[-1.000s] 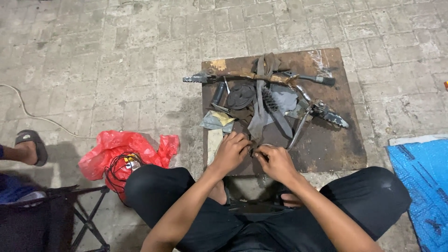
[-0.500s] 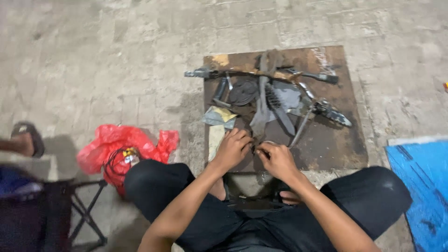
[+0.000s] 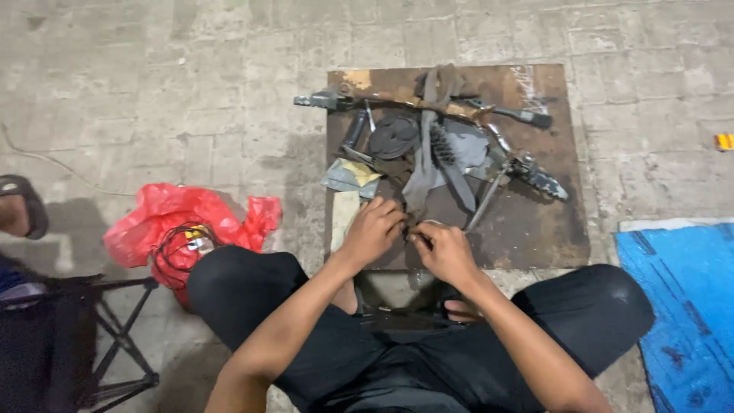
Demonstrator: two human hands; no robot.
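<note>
Here: both hands (image 3: 413, 241) on metal parts (image 3: 436, 153).

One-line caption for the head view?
Seated person's left hand and right hand meet over a rusty board strewn with dark metal parts.

We see a rusty brown board (image 3: 535, 237) in the upper middle of the frame, with a pale yellowish patch at its upper left corner. On it lie dark grey and black metal parts (image 3: 428, 145) and a grey strap (image 3: 424, 164). A bright red plastic bag (image 3: 164, 222) sits at the left. A bright blue tarp (image 3: 680, 306) fills the lower right. Our trousers (image 3: 359, 359) are black. The paved ground (image 3: 153, 92) is mottled grey-beige.
</note>
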